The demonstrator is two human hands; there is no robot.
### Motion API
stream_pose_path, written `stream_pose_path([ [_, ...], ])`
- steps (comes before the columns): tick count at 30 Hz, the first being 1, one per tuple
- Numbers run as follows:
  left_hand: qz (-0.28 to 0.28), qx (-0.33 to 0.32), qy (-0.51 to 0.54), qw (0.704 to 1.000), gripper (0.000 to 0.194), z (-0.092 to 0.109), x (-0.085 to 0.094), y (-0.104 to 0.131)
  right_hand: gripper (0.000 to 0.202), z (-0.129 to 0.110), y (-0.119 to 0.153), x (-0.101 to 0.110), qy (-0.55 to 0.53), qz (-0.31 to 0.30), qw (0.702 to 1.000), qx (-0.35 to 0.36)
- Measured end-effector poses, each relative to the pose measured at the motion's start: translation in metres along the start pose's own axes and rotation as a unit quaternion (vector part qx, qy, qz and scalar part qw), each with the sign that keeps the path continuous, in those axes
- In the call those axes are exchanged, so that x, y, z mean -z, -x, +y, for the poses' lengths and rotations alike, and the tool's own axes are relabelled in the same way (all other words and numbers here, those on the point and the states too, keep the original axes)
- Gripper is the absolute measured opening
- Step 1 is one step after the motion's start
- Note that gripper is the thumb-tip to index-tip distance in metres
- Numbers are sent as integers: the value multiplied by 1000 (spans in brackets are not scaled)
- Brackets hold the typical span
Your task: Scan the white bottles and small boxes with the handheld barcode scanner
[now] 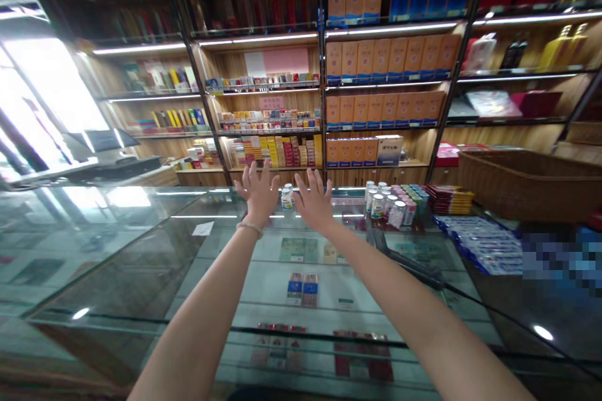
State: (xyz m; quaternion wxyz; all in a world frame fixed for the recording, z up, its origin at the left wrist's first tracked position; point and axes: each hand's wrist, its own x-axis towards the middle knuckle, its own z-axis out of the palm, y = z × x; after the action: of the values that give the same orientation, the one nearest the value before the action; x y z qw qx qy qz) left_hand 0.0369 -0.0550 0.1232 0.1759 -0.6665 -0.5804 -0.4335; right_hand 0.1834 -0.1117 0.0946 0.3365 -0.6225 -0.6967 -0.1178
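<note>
Tall wooden shelving (380, 173) with lit shelves fills the background, holding rows of orange boxes (380, 60), blue boxes and many small, colourful packs. In front of it, a glass-topped worktop (197, 282) spans much of the view, with more flat packs (302, 288) showing through the glass. At the far right stands a large brown basket (531, 182). Nearer the viewer lies a spread of blue-and-white packets (480, 241). A black handheld device (407, 263) with a cable rests on the glass, beyond the right forearm.

Two bare arms reach forward over the glass. The left hand (260, 194) and right hand (314, 200) are side by side, slightly apart, their fingers spread wide and released. Whether they touch the glass cannot be told.

To the right of the hands is a cluster of small containers (377, 205), white, pink and green, beside a stack of red-and-yellow packs (449, 199). A white paper (203, 229) lies left of the left wrist. Between the hands, slightly beyond them, stand small white-capped bottles (286, 197), partly hidden. A pale bracelet (250, 227) circles the left wrist.
</note>
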Motion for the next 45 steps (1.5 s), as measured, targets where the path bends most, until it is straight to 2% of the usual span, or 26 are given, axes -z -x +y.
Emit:
stream_pose_path([
  [9, -4, -40, 79, 996, 56, 77, 21, 17, 57, 43, 19, 66, 28, 38, 999, 10],
  [16, 0, -61, 117, 991, 54, 130, 27, 34, 56, 88, 35, 99, 39, 49, 998, -6],
  [22, -7, -67, 128, 989, 54, 161, 22, 50, 56, 122, 50, 119, 64, 43, 997, -20],
  [30, -2, -62, 126, 990, 51, 178, 11, 63, 54, 163, 67, 134, 80, 56, 995, -30],
  [39, -37, -60, 119, 990, 46, 193, -16, 88, 51, 199, 90, 125, 101, 70, 992, -30],
  [45, -52, -83, 113, 989, 46, 191, -30, 102, 50, 219, 97, 120, 119, 57, 991, -36],
])
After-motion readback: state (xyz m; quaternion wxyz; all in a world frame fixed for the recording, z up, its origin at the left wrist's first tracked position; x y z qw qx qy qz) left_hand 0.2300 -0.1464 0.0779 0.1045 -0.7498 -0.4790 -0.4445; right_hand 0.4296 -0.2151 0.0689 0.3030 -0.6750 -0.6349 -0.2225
